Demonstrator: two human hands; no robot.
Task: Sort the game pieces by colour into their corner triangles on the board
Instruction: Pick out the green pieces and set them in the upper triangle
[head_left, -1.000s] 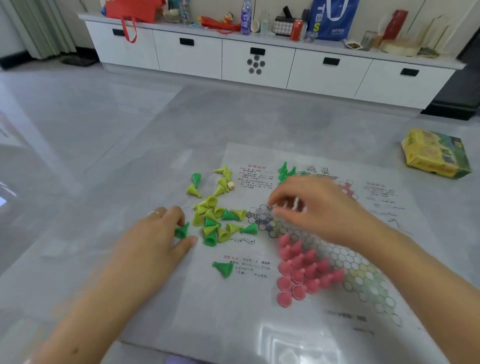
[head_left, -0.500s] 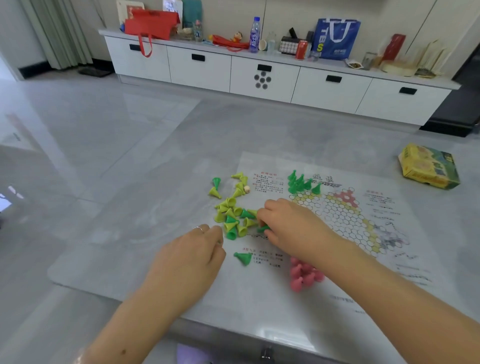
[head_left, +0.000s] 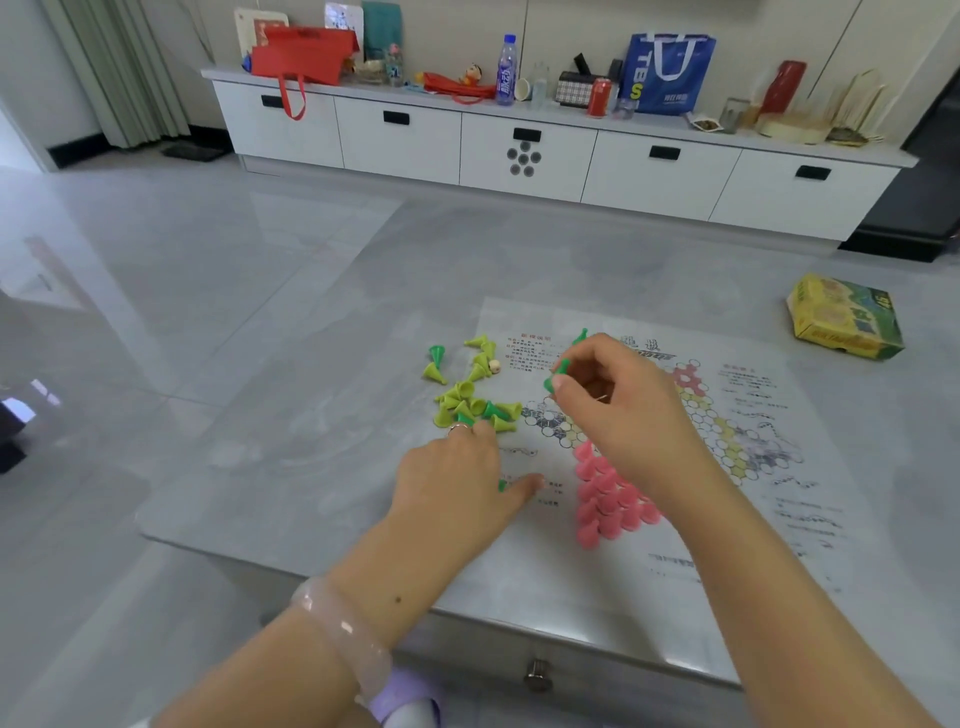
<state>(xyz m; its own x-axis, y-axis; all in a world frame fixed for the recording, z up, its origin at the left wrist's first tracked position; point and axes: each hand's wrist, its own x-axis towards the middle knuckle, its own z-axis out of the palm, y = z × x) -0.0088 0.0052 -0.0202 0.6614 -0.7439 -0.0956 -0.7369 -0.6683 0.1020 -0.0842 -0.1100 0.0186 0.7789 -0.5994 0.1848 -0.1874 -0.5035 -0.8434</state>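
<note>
The paper game board (head_left: 753, 467) lies on the grey table. My right hand (head_left: 618, 410) hovers over the board's far left part and pinches a dark green cone piece (head_left: 557, 375) between thumb and fingers. My left hand (head_left: 462, 483) rests low on the board's near left edge, its fingers around another dark green piece (head_left: 502, 485) that is mostly hidden. A heap of yellow-green and dark green cones (head_left: 475, 405) lies just left of the board. Pink pieces (head_left: 605, 499) stand packed in the near corner triangle. One dark green piece (head_left: 580, 336) shows behind my right hand.
A yellow game box (head_left: 844, 318) lies on the table at the far right. The table's front edge (head_left: 519, 631) has a drawer knob below it. A white sideboard (head_left: 519, 150) with bags and bottles stands across the floor.
My right hand has lifted from the heap with a dark green piece and moved toward the far left of the board. My left hand moved right onto the loose green piece by the board's edge.
</note>
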